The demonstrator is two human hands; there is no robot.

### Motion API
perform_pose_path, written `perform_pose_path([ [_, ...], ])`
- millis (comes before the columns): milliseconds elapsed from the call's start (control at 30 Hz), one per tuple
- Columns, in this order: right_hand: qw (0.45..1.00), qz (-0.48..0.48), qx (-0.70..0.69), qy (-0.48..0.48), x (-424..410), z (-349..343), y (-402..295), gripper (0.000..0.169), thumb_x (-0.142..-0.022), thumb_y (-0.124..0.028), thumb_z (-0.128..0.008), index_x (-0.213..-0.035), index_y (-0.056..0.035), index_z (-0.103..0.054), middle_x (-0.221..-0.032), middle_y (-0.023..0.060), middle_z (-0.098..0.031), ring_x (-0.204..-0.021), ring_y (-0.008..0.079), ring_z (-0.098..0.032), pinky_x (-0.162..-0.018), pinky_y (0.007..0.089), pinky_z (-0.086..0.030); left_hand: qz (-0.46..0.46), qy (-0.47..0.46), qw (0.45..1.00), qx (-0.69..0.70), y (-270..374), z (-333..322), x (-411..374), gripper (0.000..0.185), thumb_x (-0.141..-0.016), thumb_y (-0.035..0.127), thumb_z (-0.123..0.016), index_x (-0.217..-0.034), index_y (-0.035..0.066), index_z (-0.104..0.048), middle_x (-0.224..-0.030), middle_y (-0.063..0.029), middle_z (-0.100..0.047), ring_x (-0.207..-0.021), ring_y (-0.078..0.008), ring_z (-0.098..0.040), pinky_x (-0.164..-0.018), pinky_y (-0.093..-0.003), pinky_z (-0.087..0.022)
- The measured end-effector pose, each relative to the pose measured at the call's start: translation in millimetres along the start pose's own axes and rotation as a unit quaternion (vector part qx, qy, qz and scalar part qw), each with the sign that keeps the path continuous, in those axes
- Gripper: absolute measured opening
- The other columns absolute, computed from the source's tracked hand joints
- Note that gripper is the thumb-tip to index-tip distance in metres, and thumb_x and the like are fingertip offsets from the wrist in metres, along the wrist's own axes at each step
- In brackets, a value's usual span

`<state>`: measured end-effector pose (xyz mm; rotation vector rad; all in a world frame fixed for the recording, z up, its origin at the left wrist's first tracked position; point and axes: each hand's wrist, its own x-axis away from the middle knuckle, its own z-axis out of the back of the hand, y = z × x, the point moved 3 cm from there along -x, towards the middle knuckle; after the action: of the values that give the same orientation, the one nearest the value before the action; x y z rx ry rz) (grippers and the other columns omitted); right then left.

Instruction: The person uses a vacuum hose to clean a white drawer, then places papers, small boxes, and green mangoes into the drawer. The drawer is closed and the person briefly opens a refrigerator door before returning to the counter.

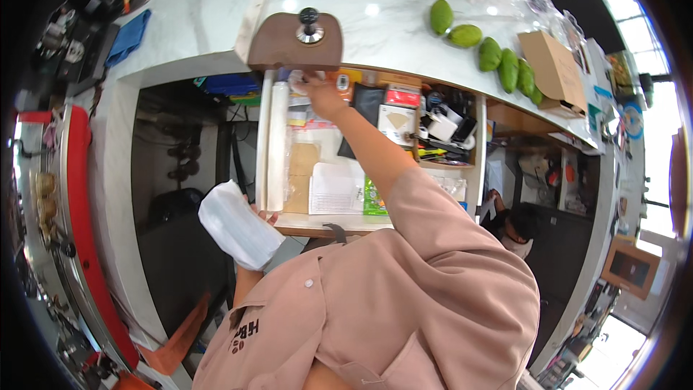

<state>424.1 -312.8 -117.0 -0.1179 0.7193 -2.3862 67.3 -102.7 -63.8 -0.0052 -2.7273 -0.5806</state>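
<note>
My left hand point(265, 215) is at the front left corner of an open drawer point(325, 223), with a white paper or plastic packet point(238, 225) resting against it and hiding most of the hand. My right hand point(322, 95) reaches into the back left of the drawer, its fingertips at a crumpled, pale, clear-looking wrapper point(299, 82) and partly hidden under the counter's edge. A long white roll point(278, 146) lies along the drawer's left side. Nearby are a brown envelope point(303, 173), a white sheet point(333, 189), a black pouch point(366, 108) and a box of coffee filters point(397, 123).
On the marble counter above, a coffee tamper point(309, 32) stands on a brown mat point(270, 43). Several green mangoes point(464, 36) and a cardboard box point(557, 73) lie to the right. A compartment of pens and small items point(446, 124) fills the drawer's right back. Another person point(514, 227) is beyond the drawer's right side.
</note>
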Motion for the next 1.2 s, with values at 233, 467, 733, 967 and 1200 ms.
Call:
perform_pose_path([
  [233, 0.982, -0.009, -0.184, -0.035, -14, 0, -16, 0.072, -0.085, 0.014, -0.053, -0.15, -0.0167, -0.057, -0.169, 0.0219, -0.028, -0.158, 0.037, -0.023, -0.126, 0.0408, -0.03, 0.03, 0.064, 0.997, -0.021, 4, -14, -2, 0.052, -0.104, 0.048, -0.056, -0.148, 0.023, -0.051, -0.099, 0.0029, -0.056, -0.089, -0.015, -0.053, -0.117, -0.0581, -0.033],
  [467, 0.989, 0.007, -0.086, 0.122, 28, 25, -17, 0.047, -0.091, 0.001, -0.059, -0.137, -0.0079, -0.064, -0.151, 0.0199, -0.054, -0.138, 0.039, -0.052, -0.115, 0.044, -0.043, 0.015, 0.067, 0.996, -0.055, 5, 50, 1, 0.057, -0.105, 0.051, -0.054, -0.154, 0.024, -0.046, -0.115, -0.0016, -0.058, -0.108, -0.0204, -0.054, -0.119, -0.0612, -0.031],
  [733, 0.755, -0.302, -0.572, -0.11, 224, 12, -53, 0.066, -0.096, -0.041, -0.075, -0.145, -0.0008, -0.055, -0.135, 0.0124, -0.065, -0.124, 0.0214, -0.062, -0.109, 0.0366, -0.046, 0.057, 0.032, 0.991, -0.115, -7, 17, -34, 0.068, -0.101, 0.049, -0.049, -0.151, 0.002, -0.047, -0.145, -0.0167, -0.06, -0.131, -0.0338, -0.06, -0.113, -0.0514, -0.048],
  [967, 0.736, -0.24, -0.627, -0.095, 240, 36, -103, 0.092, -0.081, -0.039, -0.088, -0.152, -0.001, -0.044, -0.139, 0.0122, -0.062, -0.129, 0.0243, -0.059, -0.112, 0.0372, -0.044, 0.223, -0.035, 0.935, -0.274, -94, -76, -95, 0.067, -0.104, 0.044, -0.057, -0.153, 0.0, -0.043, -0.147, -0.0168, -0.057, -0.132, -0.0293, -0.058, -0.114, -0.046, -0.045],
  [1200, 0.55, -0.393, -0.736, -0.005, 308, 60, -39, 0.072, -0.086, -0.034, -0.081, -0.143, -0.0011, -0.054, -0.129, 0.0122, -0.069, -0.115, 0.0247, -0.069, -0.104, 0.041, -0.053, 0.153, -0.08, 0.812, -0.558, -104, -67, -110, 0.063, -0.102, 0.052, -0.061, -0.15, 0.012, -0.054, -0.155, -0.0115, -0.052, -0.138, -0.0328, -0.049, -0.117, -0.0457, -0.036],
])
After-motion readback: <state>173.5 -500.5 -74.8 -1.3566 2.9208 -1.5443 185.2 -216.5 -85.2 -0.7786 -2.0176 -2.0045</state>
